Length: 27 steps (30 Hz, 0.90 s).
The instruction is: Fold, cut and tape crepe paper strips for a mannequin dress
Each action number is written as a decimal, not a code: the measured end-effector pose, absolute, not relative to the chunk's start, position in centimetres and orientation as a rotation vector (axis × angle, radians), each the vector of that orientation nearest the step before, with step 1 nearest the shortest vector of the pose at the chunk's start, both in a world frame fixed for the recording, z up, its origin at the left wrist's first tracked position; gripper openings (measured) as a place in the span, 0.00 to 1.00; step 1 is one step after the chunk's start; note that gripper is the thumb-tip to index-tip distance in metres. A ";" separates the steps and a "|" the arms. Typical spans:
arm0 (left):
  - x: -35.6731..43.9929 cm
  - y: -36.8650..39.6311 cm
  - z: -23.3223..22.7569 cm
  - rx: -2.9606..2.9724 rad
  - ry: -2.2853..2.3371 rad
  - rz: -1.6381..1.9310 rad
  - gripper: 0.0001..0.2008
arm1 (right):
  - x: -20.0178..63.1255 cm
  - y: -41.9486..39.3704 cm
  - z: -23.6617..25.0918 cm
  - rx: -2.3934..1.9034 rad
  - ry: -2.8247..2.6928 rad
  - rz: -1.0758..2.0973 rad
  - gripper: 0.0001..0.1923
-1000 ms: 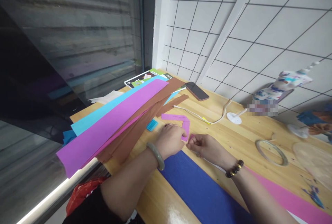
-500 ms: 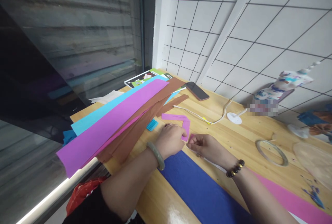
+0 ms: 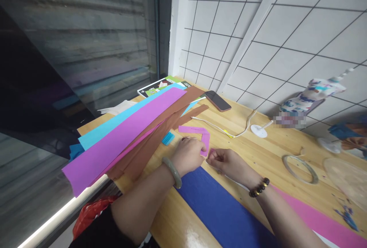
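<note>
Both hands (image 3: 210, 159) still pinch the pink paper strip (image 3: 205, 140), barely moved since before.

Phone (image 3: 217, 100) behind cable (image 3: 220, 128) — paper sheets (image 3: 126, 133) left, tape ring (image 3: 299, 168) right.

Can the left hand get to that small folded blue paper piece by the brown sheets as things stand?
Probably yes: the left hand lies close to the folded blue paper piece, with only bare table between them. It pinches the purple strip, though.

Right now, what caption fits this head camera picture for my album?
Left hand and right hand pinch a small pink paper strip above blue paper on a wooden table.
</note>
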<state>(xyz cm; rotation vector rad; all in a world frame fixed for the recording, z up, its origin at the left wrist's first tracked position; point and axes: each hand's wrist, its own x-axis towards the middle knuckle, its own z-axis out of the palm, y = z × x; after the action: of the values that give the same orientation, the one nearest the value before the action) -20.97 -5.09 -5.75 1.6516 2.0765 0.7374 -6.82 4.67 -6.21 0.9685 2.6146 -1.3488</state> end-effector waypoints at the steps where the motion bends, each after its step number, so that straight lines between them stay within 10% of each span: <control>1: -21.0 -5.1 -5.7 1.650 2.079 0.736 0.13 | -6.8 4.7 -6.2 0.969 2.620 -1.341 0.09; 27: -20.8 -5.0 -5.8 1.723 2.095 0.713 0.09 | -7.1 2.1 -5.8 0.898 2.867 -0.673 0.09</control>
<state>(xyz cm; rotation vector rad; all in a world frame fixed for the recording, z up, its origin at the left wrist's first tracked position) -20.85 -5.04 -5.79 1.7226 2.0955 0.7133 -7.11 2.10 -5.82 0.8976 2.8670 -0.6729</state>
